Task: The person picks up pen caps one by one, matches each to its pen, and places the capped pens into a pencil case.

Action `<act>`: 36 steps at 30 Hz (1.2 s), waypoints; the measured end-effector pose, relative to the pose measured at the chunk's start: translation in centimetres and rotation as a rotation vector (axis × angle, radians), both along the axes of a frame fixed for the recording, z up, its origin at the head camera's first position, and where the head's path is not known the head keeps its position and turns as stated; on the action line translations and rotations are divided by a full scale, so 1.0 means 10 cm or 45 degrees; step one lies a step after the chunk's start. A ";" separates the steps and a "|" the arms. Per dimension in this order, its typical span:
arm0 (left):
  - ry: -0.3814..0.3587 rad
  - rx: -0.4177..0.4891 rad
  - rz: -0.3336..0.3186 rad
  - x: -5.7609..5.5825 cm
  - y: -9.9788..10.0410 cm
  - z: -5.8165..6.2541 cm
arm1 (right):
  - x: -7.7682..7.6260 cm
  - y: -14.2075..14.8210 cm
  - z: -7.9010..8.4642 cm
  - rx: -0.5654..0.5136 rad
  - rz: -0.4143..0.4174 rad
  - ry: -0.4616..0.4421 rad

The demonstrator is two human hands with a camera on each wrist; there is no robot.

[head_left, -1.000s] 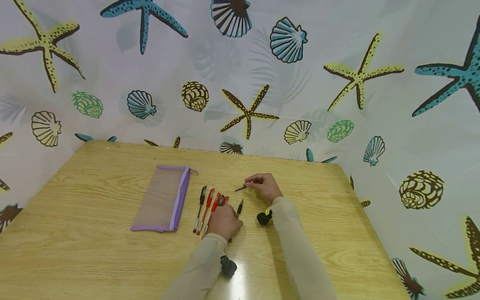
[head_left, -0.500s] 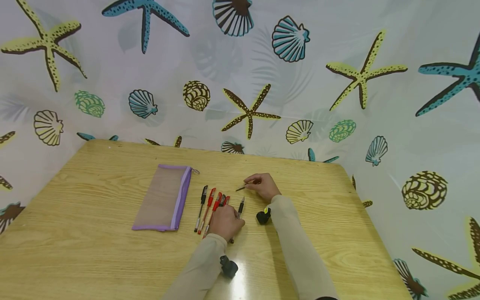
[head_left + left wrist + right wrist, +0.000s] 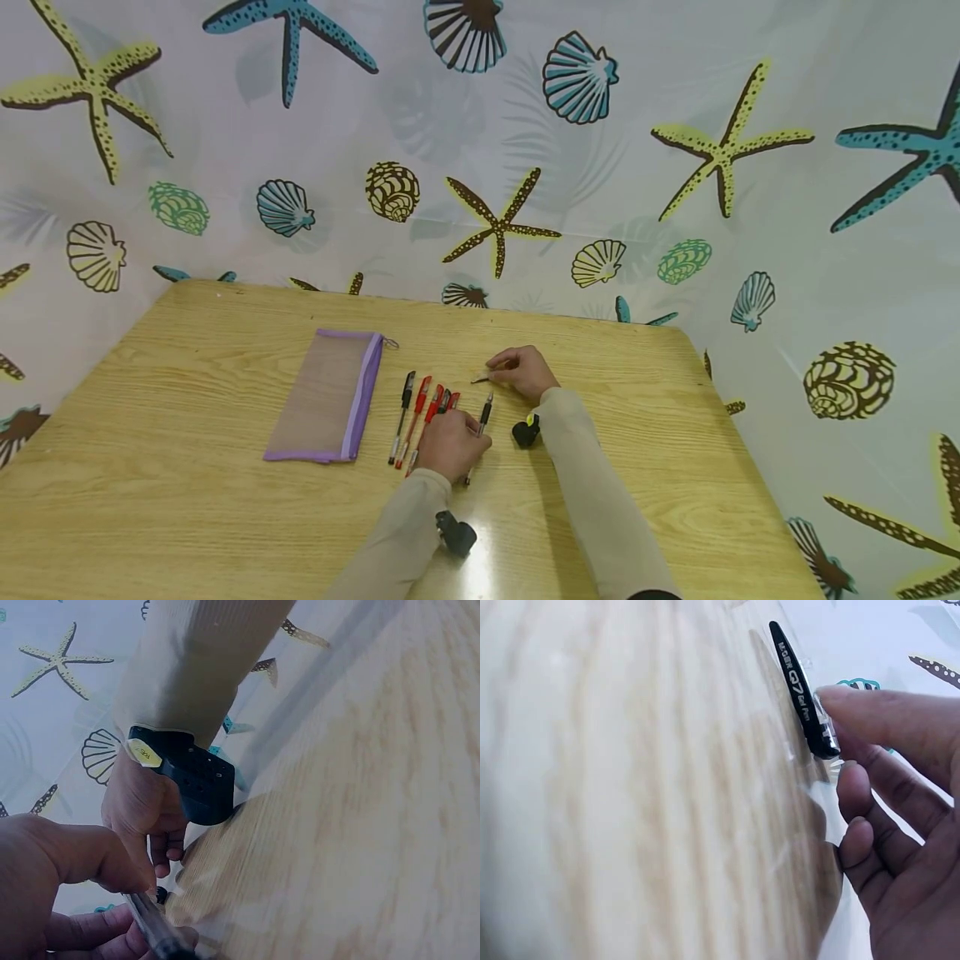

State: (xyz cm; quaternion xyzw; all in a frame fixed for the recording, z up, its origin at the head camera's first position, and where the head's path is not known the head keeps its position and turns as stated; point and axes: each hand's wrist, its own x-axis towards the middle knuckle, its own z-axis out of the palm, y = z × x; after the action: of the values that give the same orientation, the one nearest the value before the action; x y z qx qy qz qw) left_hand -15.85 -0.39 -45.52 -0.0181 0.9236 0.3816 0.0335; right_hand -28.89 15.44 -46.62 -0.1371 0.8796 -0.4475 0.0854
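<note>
My left hand [image 3: 450,446] pinches an uncapped black gel pen [image 3: 486,412] between thumb and fingers, its dark tip end pointing away from me. In the left wrist view the clear barrel [image 3: 150,922] of that pen shows between the fingertips. My right hand [image 3: 525,373] is farther back, pinching a pen cap [image 3: 480,380] by one end. The right wrist view shows this cap [image 3: 795,682] with its black clip lettered "Q7 Gel Pen" close over the table. Several red and black pens [image 3: 422,396] lie side by side to the left, partly hidden by my left hand.
A purple-edged mesh zip pouch [image 3: 322,396] lies flat on the wooden table [image 3: 187,500], left of the pens. Behind the table hangs a white cloth [image 3: 330,142] printed with starfish and shells. Both wrists carry small black cameras [image 3: 455,533].
The black pen at my left hand has shifted slightly right and away from me. The cap in my right hand has turned a little; both hands otherwise stay nearly in place.
</note>
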 end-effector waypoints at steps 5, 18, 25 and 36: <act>-0.043 0.123 -0.009 0.00 -0.03 0.01 | -0.01 0.00 0.00 0.016 0.005 -0.014; -0.112 0.391 -0.038 0.01 -0.09 0.03 | -0.03 0.00 -0.01 0.094 0.025 0.012; -0.197 0.666 -0.073 0.02 -0.12 0.05 | -0.06 0.01 -0.04 0.089 0.054 -0.008; -0.156 0.688 -0.116 0.02 -0.19 0.04 | -0.06 0.03 -0.04 0.116 0.120 0.012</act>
State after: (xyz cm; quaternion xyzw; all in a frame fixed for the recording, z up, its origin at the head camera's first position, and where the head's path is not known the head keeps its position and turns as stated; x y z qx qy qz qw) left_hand -15.65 -2.24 -45.16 0.0101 0.7844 0.6104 0.1099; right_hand -29.47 15.72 -47.01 -0.1766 0.8920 -0.4017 0.1085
